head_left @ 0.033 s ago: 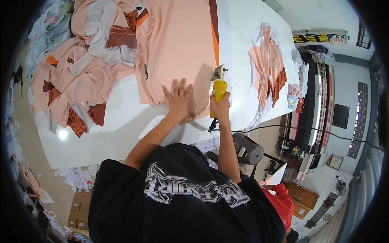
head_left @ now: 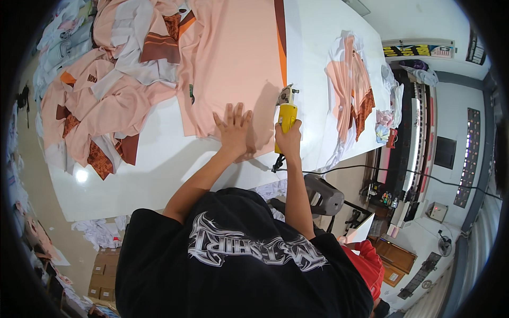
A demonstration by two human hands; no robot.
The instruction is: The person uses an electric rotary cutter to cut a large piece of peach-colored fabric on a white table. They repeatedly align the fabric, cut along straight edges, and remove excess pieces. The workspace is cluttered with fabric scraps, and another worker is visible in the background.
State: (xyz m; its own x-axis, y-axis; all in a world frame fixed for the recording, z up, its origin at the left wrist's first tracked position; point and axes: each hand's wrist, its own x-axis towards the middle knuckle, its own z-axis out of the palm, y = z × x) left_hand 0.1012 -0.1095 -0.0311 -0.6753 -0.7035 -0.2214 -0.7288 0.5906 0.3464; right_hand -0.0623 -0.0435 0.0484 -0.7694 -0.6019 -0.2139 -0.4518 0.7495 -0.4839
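Observation:
A peach fabric panel (head_left: 228, 58) with a brown, orange and white right border lies on the white table. My left hand (head_left: 233, 127) presses flat on its near part, fingers spread. At the panel's right edge, my right hand (head_left: 289, 140) is wrapped round the yellow body of an electric fabric cutter (head_left: 287, 114). The cutter's metal head points away from me and sits against the panel's white margin. A black cord (head_left: 366, 165) runs from its near end off to the right.
Crumpled peach and white printed pieces (head_left: 101, 106) cover the table's left. A narrow bunched piece (head_left: 350, 85) lies on the right of the white table (head_left: 180, 164). Nearby stand a grey chair-like object (head_left: 323, 196) and cardboard boxes (head_left: 106, 270); a person's red sleeve (head_left: 368, 265) shows at lower right.

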